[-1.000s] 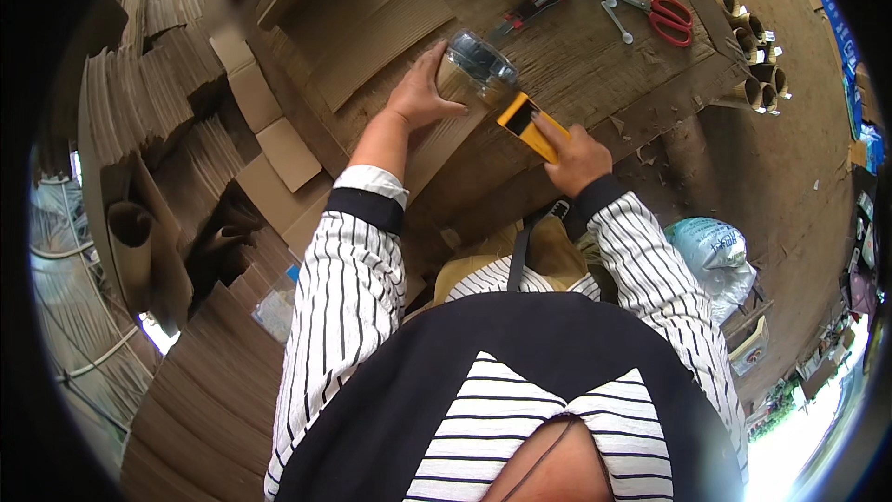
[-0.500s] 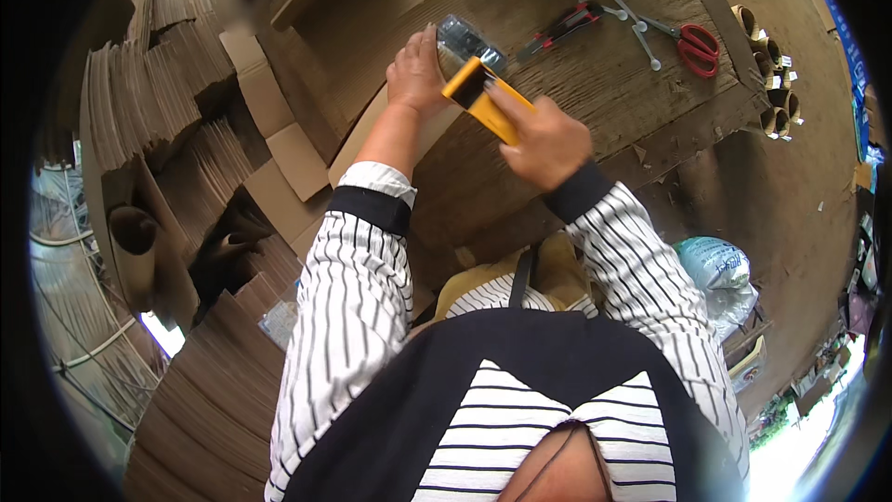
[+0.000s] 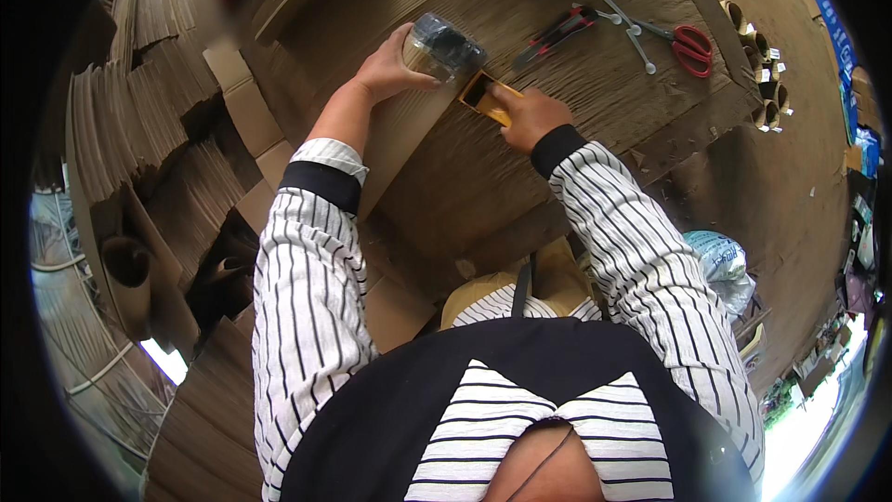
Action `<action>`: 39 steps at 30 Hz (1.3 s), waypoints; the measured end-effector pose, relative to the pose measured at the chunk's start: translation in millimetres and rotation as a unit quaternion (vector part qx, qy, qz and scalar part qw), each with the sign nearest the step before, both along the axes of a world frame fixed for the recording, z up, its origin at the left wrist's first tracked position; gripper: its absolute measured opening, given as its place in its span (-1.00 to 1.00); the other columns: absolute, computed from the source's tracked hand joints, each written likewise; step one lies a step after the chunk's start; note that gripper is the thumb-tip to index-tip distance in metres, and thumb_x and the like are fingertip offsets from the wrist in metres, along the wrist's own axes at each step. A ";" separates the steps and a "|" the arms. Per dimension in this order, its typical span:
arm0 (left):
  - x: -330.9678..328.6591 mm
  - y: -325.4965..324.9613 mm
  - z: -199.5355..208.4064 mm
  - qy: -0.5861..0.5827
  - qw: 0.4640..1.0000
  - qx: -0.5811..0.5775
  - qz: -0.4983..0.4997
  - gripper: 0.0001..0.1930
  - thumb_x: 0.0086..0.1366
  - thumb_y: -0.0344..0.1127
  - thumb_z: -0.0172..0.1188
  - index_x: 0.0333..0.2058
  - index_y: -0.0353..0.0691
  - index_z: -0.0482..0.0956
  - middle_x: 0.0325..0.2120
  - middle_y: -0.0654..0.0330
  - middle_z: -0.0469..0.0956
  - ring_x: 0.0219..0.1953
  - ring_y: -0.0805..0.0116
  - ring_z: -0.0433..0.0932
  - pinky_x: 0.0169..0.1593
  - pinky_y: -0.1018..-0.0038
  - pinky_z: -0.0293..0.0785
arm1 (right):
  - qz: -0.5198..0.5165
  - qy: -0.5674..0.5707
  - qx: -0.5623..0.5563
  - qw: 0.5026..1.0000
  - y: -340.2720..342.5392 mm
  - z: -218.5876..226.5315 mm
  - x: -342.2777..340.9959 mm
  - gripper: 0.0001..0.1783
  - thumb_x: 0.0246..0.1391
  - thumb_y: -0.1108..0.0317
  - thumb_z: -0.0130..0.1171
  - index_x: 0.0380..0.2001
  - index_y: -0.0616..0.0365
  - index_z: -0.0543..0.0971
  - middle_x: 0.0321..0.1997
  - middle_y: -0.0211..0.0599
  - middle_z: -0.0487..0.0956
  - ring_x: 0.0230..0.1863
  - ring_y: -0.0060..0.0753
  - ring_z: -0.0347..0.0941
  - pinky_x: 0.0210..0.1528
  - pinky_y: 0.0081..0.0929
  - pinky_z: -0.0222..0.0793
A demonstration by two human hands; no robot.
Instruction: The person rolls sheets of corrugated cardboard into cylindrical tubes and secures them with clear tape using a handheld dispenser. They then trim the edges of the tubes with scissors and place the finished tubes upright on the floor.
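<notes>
My left hand (image 3: 388, 70) grips a short, chunky bundle in shiny clear plastic (image 3: 448, 45), with dark and tan parts showing through; I cannot make out its contents. It is held over a strip of brown cardboard (image 3: 409, 135) on the worktable. Between the thumb and fingers of my right hand (image 3: 539, 119) is a small yellow sleeve-like box (image 3: 484, 104) with a dark opening at its end. That end points toward the plastic bundle, close to its lower right corner. Whether the two touch is unclear.
A red and black utility knife (image 3: 557, 35), white plastic spoons (image 3: 636, 33) and red-handled scissors (image 3: 691, 48) lie at the far right of the wooden worktable (image 3: 604, 121). Stacked cardboard sheets (image 3: 139, 112) fill the left. Cardboard tubes (image 3: 762, 65) stand beyond the right edge.
My left hand has shifted left and turned, showing more of the plastic bundle. The yellow box has tilted, so its dark open end shows, and my right hand has moved slightly left.
</notes>
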State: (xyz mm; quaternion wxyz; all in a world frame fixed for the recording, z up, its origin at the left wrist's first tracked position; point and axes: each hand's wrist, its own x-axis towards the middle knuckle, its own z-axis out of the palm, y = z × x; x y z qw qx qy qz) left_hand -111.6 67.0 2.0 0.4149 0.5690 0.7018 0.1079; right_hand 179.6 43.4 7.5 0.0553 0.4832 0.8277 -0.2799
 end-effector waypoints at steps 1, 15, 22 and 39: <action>3.1 2.8 1.6 -0.021 1.000 -0.013 0.002 0.26 -0.27 -0.05 0.60 0.38 -0.29 0.06 0.22 -0.12 0.36 0.29 0.07 0.34 0.34 0.34 0.25 | -0.010 0.008 0.013 1.000 -1.4 -4.5 1.9 -0.28 -0.04 0.19 0.35 0.24 -0.47 0.41 -0.26 -0.14 0.52 -0.31 -0.04 0.58 -0.26 -0.13 0.54; 119.0 -100.8 -8.7 -0.335 0.925 -0.163 0.075 0.09 -0.12 -0.08 0.54 0.33 -0.39 0.15 0.32 -0.08 0.15 0.36 -0.01 0.20 0.43 0.28 0.07 | -0.055 0.148 0.067 0.985 -128.0 22.5 164.5 -0.11 -0.35 0.34 0.48 0.20 -0.38 0.49 -0.38 -0.25 0.38 -0.43 -0.15 0.49 -0.40 -0.26 0.47; 142.8 -123.5 10.5 0.230 0.971 0.051 0.026 0.15 -0.12 -0.01 0.52 0.40 -0.10 0.02 0.34 -0.04 0.17 0.36 -0.01 0.20 0.32 0.18 0.25 | -0.012 0.194 0.064 0.979 -77.2 82.1 77.2 -0.26 -0.19 0.23 0.41 0.18 -0.31 0.49 -0.35 -0.18 0.50 -0.47 -0.11 0.55 -0.42 -0.25 0.51; 24.1 -84.9 -18.7 -0.190 0.970 -0.079 0.127 0.13 -0.17 -0.26 0.57 0.40 -0.19 0.11 0.30 -0.03 0.28 0.30 0.19 0.32 0.32 0.36 0.27 | 0.022 0.137 0.070 0.988 -71.9 -9.5 98.1 -0.19 -0.18 0.23 0.44 0.23 -0.50 0.43 -0.36 -0.25 0.43 -0.44 -0.14 0.54 -0.38 -0.23 0.51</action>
